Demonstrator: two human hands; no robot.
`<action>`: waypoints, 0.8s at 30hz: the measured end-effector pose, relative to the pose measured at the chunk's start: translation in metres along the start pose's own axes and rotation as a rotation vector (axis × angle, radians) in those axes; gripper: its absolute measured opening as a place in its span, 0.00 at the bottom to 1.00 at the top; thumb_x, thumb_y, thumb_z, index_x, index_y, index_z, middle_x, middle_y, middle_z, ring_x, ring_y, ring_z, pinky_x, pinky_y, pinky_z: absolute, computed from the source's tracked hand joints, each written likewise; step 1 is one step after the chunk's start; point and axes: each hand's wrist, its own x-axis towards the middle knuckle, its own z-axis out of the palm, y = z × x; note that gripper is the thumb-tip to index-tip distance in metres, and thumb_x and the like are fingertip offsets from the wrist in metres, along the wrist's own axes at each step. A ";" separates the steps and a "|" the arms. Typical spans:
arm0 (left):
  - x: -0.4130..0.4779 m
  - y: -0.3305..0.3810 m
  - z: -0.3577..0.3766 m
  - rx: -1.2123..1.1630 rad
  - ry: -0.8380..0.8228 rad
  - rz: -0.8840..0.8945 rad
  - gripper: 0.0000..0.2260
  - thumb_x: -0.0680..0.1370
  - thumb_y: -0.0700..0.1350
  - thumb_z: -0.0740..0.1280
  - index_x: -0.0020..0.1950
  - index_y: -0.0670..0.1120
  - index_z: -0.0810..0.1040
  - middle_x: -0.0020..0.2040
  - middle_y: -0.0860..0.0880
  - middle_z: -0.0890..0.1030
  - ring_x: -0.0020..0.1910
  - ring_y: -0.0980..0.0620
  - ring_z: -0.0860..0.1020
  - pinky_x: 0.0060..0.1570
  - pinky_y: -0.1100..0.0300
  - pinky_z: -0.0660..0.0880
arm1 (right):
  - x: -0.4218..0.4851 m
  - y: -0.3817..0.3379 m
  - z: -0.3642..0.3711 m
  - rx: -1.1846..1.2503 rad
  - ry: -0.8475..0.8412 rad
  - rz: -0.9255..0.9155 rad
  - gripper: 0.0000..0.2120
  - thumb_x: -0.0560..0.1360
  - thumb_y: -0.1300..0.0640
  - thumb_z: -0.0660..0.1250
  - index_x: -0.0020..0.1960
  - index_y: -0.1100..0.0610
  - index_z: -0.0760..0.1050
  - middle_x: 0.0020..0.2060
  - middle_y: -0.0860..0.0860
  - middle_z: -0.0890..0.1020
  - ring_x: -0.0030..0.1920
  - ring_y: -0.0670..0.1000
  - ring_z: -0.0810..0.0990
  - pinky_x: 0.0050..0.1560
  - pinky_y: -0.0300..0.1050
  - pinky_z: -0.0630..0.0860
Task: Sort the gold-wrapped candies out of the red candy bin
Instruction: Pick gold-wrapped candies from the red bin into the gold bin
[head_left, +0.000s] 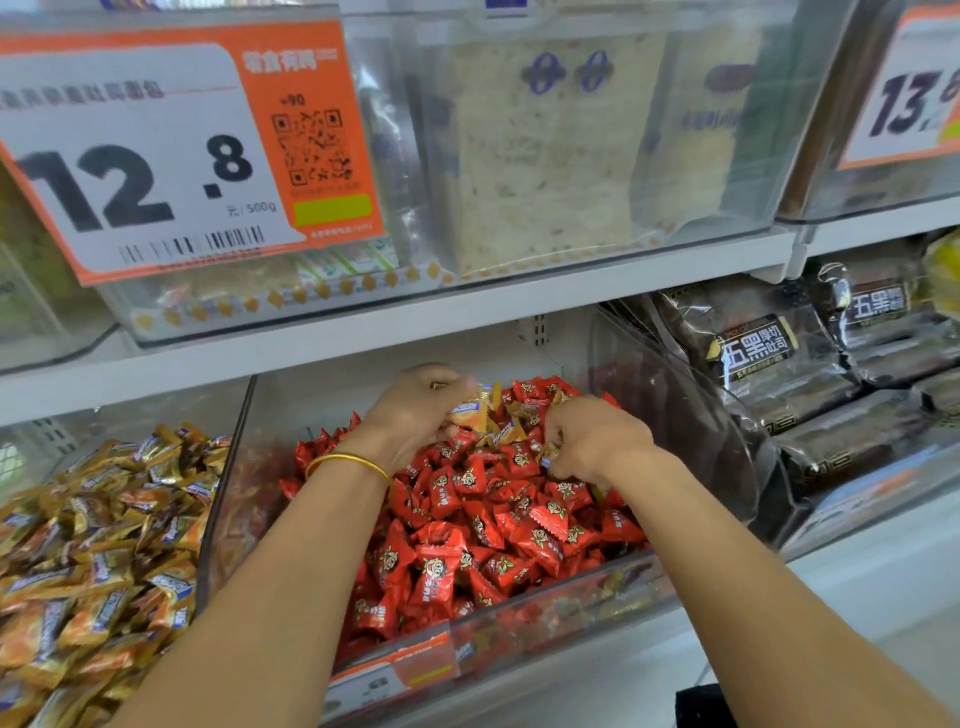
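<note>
White shop shelving (467, 306) carrying clear plastic bins, seen from above my forearms. Centre: the red candy bin (519, 613), heaped with red candies (493, 519). The gold-wrapped candies (506, 431) lie at the back of the heap, between my hands.

My left hand (421, 410), with a gold bangle (345, 461) on its wrist, grips a bunch of them in curled fingers. My right hand (592, 441) is curled down into the pile with a gold wrapper at its fingertips; I cannot tell whether it is gripped.

Left: a neighbouring bin (228, 467) of gold candies. Right: dark bread packets (758, 358) printed "五黑厚切吐司". Above: an orange price tag (156, 156) reading "12.8 元/500g", with a QR code and a barcode.
</note>
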 end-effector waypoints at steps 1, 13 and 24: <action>0.001 0.000 -0.001 -0.074 0.023 -0.030 0.07 0.77 0.45 0.66 0.50 0.42 0.77 0.41 0.47 0.73 0.31 0.54 0.70 0.26 0.69 0.72 | 0.001 0.002 -0.001 0.104 0.027 0.003 0.08 0.73 0.61 0.68 0.52 0.57 0.73 0.45 0.55 0.78 0.35 0.54 0.76 0.46 0.51 0.80; 0.040 0.000 0.003 0.593 0.024 0.177 0.07 0.75 0.38 0.65 0.51 0.45 0.79 0.41 0.53 0.77 0.28 0.54 0.74 0.25 0.71 0.69 | 0.035 -0.005 -0.007 0.388 0.016 -0.144 0.15 0.73 0.55 0.70 0.59 0.54 0.77 0.45 0.48 0.77 0.31 0.46 0.74 0.31 0.42 0.78; 0.054 -0.009 0.010 0.824 -0.190 0.252 0.09 0.71 0.43 0.73 0.38 0.47 0.73 0.39 0.52 0.75 0.40 0.52 0.73 0.31 0.66 0.67 | 0.020 0.014 -0.021 0.902 0.127 -0.017 0.12 0.69 0.63 0.73 0.48 0.54 0.73 0.38 0.51 0.77 0.29 0.45 0.73 0.22 0.36 0.71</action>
